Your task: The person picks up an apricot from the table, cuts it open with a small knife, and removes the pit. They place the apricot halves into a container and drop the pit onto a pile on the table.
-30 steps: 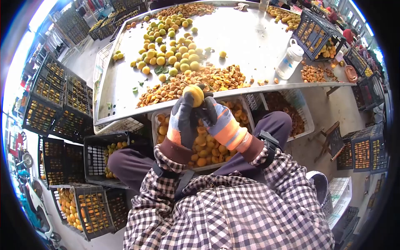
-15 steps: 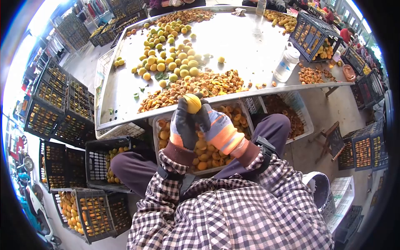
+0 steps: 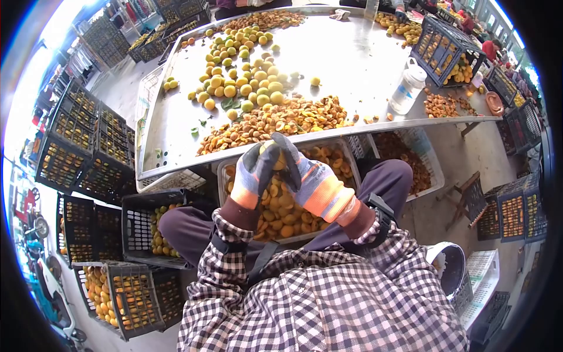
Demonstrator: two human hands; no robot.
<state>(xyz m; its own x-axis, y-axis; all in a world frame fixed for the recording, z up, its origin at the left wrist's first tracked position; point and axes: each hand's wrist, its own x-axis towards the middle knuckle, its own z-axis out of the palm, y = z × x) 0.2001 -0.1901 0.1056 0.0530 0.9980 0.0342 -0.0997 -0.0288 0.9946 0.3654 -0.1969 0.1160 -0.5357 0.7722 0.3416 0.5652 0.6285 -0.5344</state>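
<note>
Both hands wear grey, dark-palmed gloves with orange bands and meet just off the near table edge. A yellow apricot (image 3: 280, 159), mostly hidden by the gloves, sits between them. My left hand (image 3: 256, 169) is closed round its left side. My right hand (image 3: 306, 174) presses against it from the right, fingers together and pointing up. Below the hands is a pale crate (image 3: 221, 186) of orange apricot pieces. Just beyond them, a heap of brown-orange pits or pieces (image 3: 275, 124) lies along the metal table (image 3: 334, 64).
Whole green-yellow apricots (image 3: 243, 82) lie farther back on the table. A clear bottle (image 3: 409, 88) and a tipped black crate (image 3: 443, 50) of fruit stand at the right. Black crates (image 3: 135, 232) flank my left knee. A crate of pits (image 3: 437, 170) is by my right knee.
The apricot, plainly visible above the fingertips before, is now lower and mostly covered. My right hand's fingers have straightened upward, and my left hand has shifted slightly.
</note>
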